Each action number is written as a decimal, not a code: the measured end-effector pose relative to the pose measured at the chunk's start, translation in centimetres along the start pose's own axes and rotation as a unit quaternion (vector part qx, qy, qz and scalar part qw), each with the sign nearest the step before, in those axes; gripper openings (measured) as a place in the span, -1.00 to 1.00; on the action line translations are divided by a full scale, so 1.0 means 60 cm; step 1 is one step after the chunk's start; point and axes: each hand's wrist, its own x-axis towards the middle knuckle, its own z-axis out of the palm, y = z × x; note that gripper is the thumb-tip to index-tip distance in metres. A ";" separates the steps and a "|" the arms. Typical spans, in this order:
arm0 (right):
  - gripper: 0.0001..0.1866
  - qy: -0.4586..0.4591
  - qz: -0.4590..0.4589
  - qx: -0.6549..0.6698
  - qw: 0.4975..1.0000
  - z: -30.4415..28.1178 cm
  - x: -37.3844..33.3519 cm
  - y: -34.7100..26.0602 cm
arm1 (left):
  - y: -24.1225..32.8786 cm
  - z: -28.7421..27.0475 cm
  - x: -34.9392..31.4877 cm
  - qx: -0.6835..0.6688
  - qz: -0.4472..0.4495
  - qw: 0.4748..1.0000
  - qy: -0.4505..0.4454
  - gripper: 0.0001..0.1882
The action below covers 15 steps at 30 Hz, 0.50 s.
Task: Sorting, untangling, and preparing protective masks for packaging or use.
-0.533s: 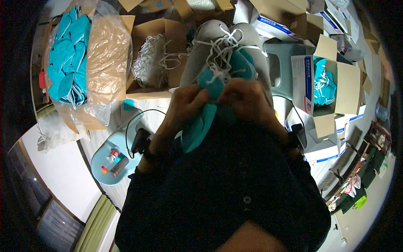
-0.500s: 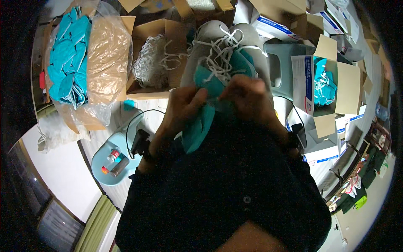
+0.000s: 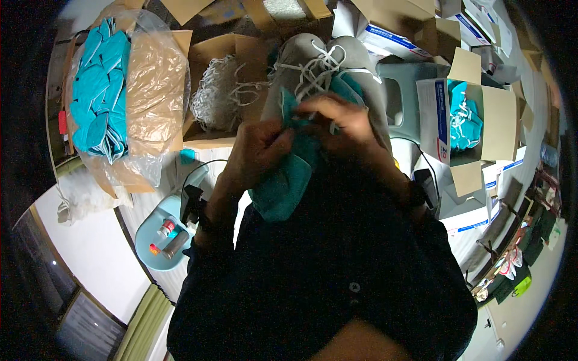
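Head view: left hand (image 3: 256, 153) and right hand (image 3: 340, 123), both closed, pinch a teal mask (image 3: 286, 180) at chest height, above a grey lap (image 3: 361, 72) strewn with white cords (image 3: 313, 69). Cardboard box (image 3: 463, 123) of teal masks at right.

**Layout around the hands, clock-face from centre**

Both hands together at centre: left hand (image 3: 256, 153) at 9, right hand (image 3: 337, 123) at 3, cloth piece (image 3: 283, 183) between and below at 6. Behind at 12, padded form (image 3: 355, 60) with cords (image 3: 313, 72) lying on it. At 10–11, open box (image 3: 208, 60) with string bundle (image 3: 211, 99) inside. Further at 9–10, plastic bag (image 3: 150, 84) in a carton. At 2–3, small open box (image 3: 500, 120). At 7–8, round tray (image 3: 147, 231) with bottles (image 3: 168, 237) on it.
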 end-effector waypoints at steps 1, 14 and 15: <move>-0.73 -0.008 0.020 -0.018 1.000 0.004 -0.003 -0.007 | 0.003 -0.001 0.003 0.027 0.002 1.000 0.000 -0.64; -0.84 -0.001 0.124 -0.040 0.991 -0.054 -0.027 0.033 | 0.010 -0.033 -0.012 0.328 0.223 0.908 -0.137 -0.83; -0.84 0.019 0.129 -0.024 0.991 -0.062 -0.031 0.044 | 0.022 -0.039 -0.020 0.318 0.232 0.910 -0.130 -0.84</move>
